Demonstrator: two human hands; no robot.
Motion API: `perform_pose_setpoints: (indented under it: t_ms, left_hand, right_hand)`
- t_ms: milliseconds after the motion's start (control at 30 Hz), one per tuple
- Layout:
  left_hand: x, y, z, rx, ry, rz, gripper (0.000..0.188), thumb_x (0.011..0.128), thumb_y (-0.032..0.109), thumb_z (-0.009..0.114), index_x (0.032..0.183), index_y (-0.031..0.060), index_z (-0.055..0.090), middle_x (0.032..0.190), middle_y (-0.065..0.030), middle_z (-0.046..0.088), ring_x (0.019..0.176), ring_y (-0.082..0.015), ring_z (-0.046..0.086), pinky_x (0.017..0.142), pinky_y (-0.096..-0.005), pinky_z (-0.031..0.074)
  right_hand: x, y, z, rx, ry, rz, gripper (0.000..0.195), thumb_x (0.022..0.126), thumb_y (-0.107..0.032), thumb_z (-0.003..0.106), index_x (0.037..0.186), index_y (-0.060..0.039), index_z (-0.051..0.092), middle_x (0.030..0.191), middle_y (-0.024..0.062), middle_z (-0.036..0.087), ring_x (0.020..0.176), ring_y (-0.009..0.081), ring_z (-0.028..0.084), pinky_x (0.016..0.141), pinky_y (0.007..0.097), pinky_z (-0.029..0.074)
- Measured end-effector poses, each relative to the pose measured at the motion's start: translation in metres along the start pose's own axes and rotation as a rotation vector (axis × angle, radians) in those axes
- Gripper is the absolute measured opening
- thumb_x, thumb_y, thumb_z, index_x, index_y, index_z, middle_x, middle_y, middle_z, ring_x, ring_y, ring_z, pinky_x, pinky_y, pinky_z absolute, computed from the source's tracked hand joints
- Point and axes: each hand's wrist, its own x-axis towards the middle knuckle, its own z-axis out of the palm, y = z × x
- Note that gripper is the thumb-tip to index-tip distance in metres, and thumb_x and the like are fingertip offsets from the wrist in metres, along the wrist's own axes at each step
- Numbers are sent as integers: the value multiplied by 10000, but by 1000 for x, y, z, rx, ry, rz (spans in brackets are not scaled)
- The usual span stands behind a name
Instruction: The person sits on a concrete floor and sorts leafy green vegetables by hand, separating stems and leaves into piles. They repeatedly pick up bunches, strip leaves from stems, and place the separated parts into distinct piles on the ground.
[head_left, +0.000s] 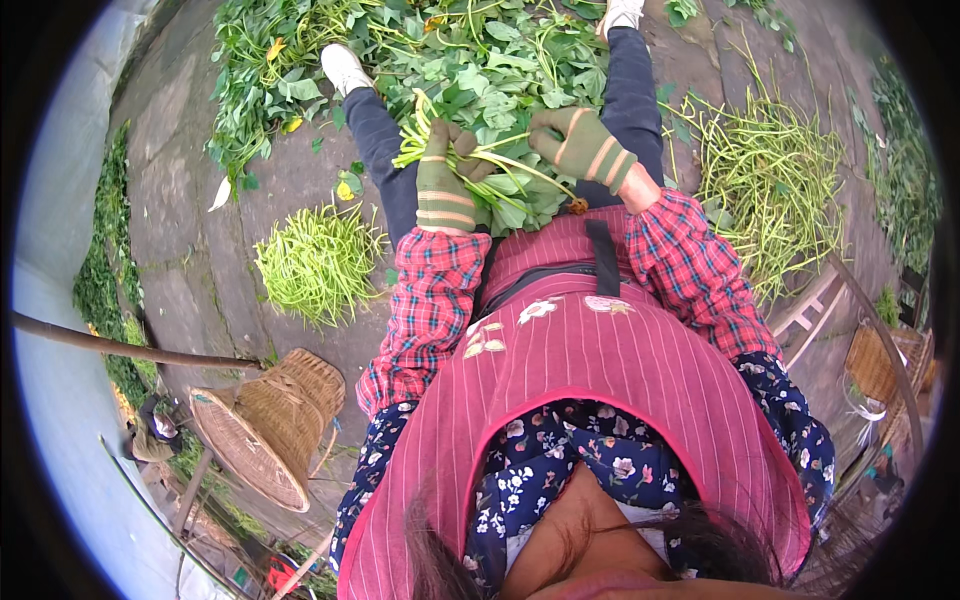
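My left hand, in an olive work glove with pale stripes, grips a bunch of pale green leaf stalks above my lap. The cut-looking stalk ends point to the upper left, while green leaves hang on the lap side. My right hand, gloved alike, pinches a stalk that runs across from the left hand. Below it, another stalk ends in a browned, withered tip. Between my outstretched legs spreads a large heap of leafy vines, apparently sweet potato.
A neat pile of leaf stalks lies on the stone paving at left. Longer bare vines lie tangled at right. A wicker basket is at lower left near a wooden pole; another basket stands at right.
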Motion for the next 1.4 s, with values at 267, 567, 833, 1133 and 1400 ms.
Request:
perform_pose_setpoints:
  t_ms: [267,567,833,1133,1400]
  left_hand:
    - [2,-14,26,122,1,-31,230,889,314,409,744,136,405,588,38,362,425,-59,257,388,-198,255]
    - [-3,8,12,123,-70,-21,214,865,323,449,722,166,423,565,48,357,433,-71,269,395,-213,232]
    - [7,10,-4,26,236,170,200,850,301,484,803,107,472,760,-59,545,597,-167,477,546,-318,422]
    - [3,9,-8,-37,128,144,191,857,284,469,839,94,465,822,-67,545,613,-188,493,582,-358,451]
    - [4,7,-11,-11,81,111,166,844,269,493,833,104,483,853,-66,559,619,-173,521,571,-346,474]
  right_hand:
    - [17,19,16,379,444,108,225,718,-193,531,805,-9,625,604,75,578,565,127,513,555,278,423]
    - [29,56,-29,685,650,350,249,747,-230,517,861,-27,605,716,63,564,571,139,514,519,264,452]
    - [2,-32,27,-39,47,-399,219,711,-154,595,921,-91,594,883,100,600,801,256,578,693,315,455]
    - [6,-11,46,-94,48,-183,233,721,-149,588,935,-57,577,861,135,589,773,260,581,703,308,456]
    - [7,-11,36,-215,-117,-170,251,728,-291,560,909,-119,582,770,136,591,709,288,571,629,335,448]
